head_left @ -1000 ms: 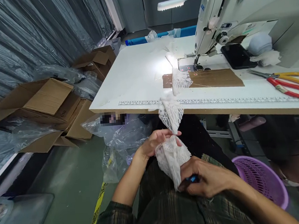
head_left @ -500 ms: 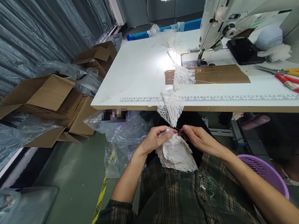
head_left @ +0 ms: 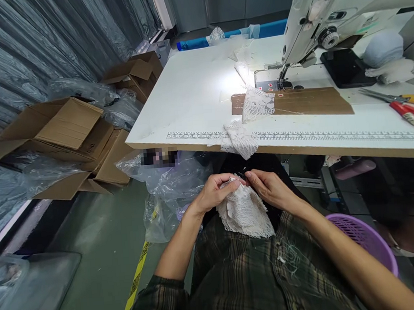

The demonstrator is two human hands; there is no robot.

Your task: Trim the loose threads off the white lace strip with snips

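Over my lap, my left hand (head_left: 219, 192) is closed on a gathered piece of white lace (head_left: 245, 214), thumb on top near its upper edge. Close beside it, my right hand (head_left: 272, 188) is pinched at the same edge, around something small and dark that I cannot make out. A second white lace piece (head_left: 241, 140) hangs over the table's front edge just above my hands, apart from them. Behind it, another lace piece (head_left: 258, 104) lies across a brown cardboard strip (head_left: 310, 103).
A sewing machine (head_left: 311, 27) stands on the white table (head_left: 191, 89). Red-handled pliers (head_left: 410, 115) lie at the right, near a black tray (head_left: 347, 70). Cardboard boxes (head_left: 70, 122) and plastic bags (head_left: 169, 182) are at the left. A purple basket (head_left: 369, 242) stands at lower right.
The hanging lace, whose tip reached down to my fingers, now hangs higher with a gap above them. Both hands stay close together at the held lace. The view has shifted slightly.
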